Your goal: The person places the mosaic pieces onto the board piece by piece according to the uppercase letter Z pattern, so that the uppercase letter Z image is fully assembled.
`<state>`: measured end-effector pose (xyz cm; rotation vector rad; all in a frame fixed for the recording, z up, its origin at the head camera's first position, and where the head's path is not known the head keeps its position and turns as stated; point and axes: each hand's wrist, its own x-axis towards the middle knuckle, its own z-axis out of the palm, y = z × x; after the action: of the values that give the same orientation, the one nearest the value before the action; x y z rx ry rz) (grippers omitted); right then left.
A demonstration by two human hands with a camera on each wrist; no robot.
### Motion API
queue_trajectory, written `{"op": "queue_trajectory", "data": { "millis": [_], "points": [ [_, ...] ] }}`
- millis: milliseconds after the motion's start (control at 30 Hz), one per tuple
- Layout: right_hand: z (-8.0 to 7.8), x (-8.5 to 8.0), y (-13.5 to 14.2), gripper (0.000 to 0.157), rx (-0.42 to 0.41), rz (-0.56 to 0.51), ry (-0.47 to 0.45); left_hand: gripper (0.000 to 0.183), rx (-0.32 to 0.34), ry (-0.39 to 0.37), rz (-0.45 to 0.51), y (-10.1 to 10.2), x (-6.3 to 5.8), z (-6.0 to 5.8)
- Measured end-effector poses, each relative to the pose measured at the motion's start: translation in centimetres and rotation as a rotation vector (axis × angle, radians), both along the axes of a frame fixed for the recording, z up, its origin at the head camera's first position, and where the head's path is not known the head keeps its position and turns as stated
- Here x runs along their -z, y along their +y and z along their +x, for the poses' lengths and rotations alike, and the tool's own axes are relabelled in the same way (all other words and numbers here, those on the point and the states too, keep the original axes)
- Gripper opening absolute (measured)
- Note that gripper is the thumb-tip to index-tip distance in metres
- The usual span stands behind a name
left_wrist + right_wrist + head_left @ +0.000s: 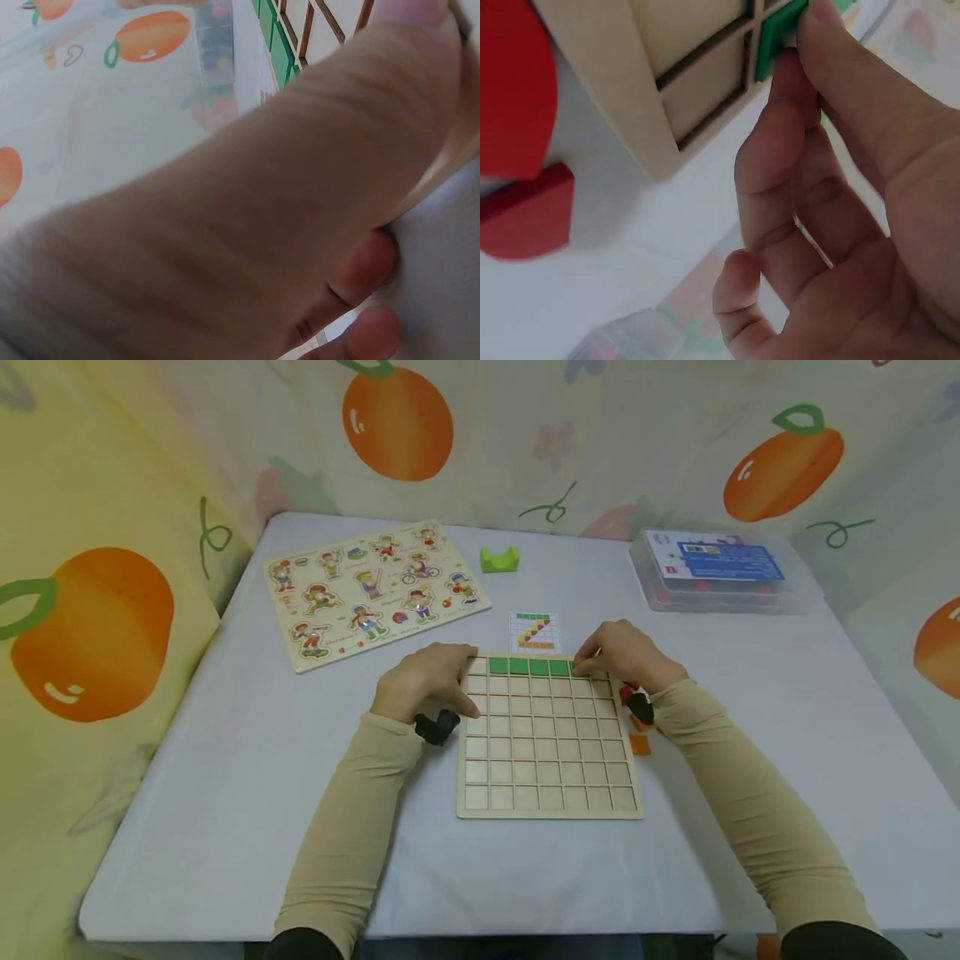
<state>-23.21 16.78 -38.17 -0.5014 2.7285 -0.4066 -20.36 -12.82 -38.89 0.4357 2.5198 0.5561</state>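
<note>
A wooden grid board (pixel 550 818) lies flat on the white table. Green square tiles (pixel 518 667) fill part of its top row, starting one cell in from the left. My left hand (pixel 427 681) holds the board's left edge near the top, the thumb laid over the frame and other fingers lower at the side. At the top row's right part, my right hand (pixel 626 653) pinches a green square tile (pixel 776 37) between thumb and fingertips. That tile sits at its cell, partly covered by the fingers. A small pattern card (pixel 535 632) lies just beyond the board.
Red pieces (pixel 529 217) and orange square tiles (pixel 639 744) lie along the board's right side, partly under the right wrist. A picture puzzle board (pixel 352 585) is at the back left, a green holder (pixel 499 560) behind the card, a clear plastic box (pixel 720 597) at the back right.
</note>
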Motion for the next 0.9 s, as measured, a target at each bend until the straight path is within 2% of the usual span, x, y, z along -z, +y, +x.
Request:
{"op": "queue_trajectory", "data": {
  "millis": [133,333,467,667,900],
  "points": [
    [0.3,-0.5,1.4,0.022,-0.033,0.0,0.021,0.073,0.0,-0.016,0.004,0.0,0.2,0.0],
    [0.8,-1.5,4.5,0.026,0.07,0.138,-0.042,0.069,-0.011,-0.018,0.001,0.0,0.1,0.1],
    [0.8,-1.4,5.7,0.032,0.09,0.199,-0.094,0.07,-0.002,-0.006,-0.003,-0.2,0.2,0.0],
    [0.9,-0.8,6.2,0.031,0.081,0.194,-0.066,0.083,0.001,0.0,-0.004,-0.2,0.1,0.1],
    [1.2,-0.8,6.2,0.032,0.074,0.169,-0.049,0.08,-0.002,0.005,-0.001,-0.1,-0.2,0.1]
  ]
}}
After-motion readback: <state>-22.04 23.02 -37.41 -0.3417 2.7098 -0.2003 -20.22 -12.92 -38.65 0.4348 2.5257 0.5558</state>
